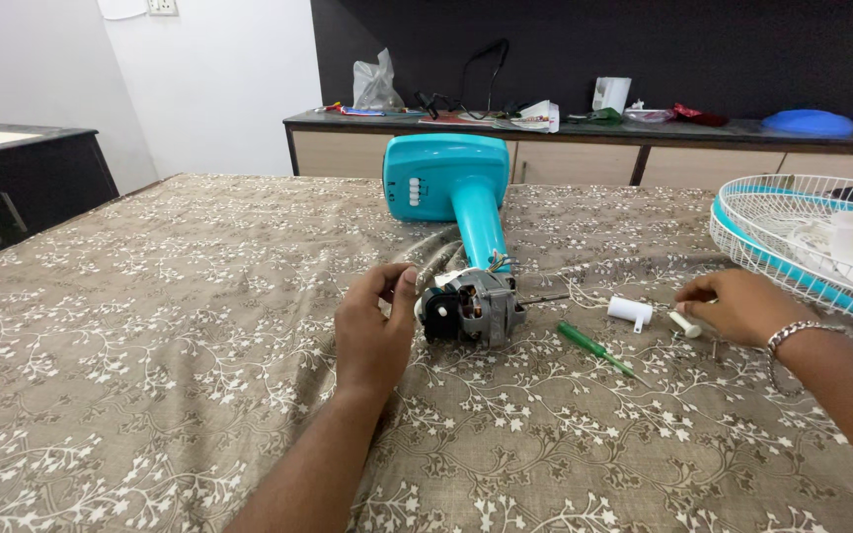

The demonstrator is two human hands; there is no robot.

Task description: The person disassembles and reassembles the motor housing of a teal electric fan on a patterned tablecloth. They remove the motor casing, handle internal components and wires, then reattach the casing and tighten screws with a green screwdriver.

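Observation:
A teal fan stand [451, 188] lies on the patterned cloth, its neck leading to a bare grey motor [473, 307] with wires and a short shaft sticking out to the right. My left hand [375, 331] rests against the motor's left end, thumb and fingers touching its black rear part. My right hand [739, 307] lies on the cloth to the right, fingers curled over a small white cylindrical part [685, 324]. A white capacitor-like piece [630, 312] and a green-handled screwdriver [592, 347] lie between the two hands.
A white and teal wire fan guard [810, 245] sits at the right edge of the table. Behind it a long dark counter [584, 130] holds bags, cables, a blue lid and clutter. A dark cabinet [22, 188] stands at far left.

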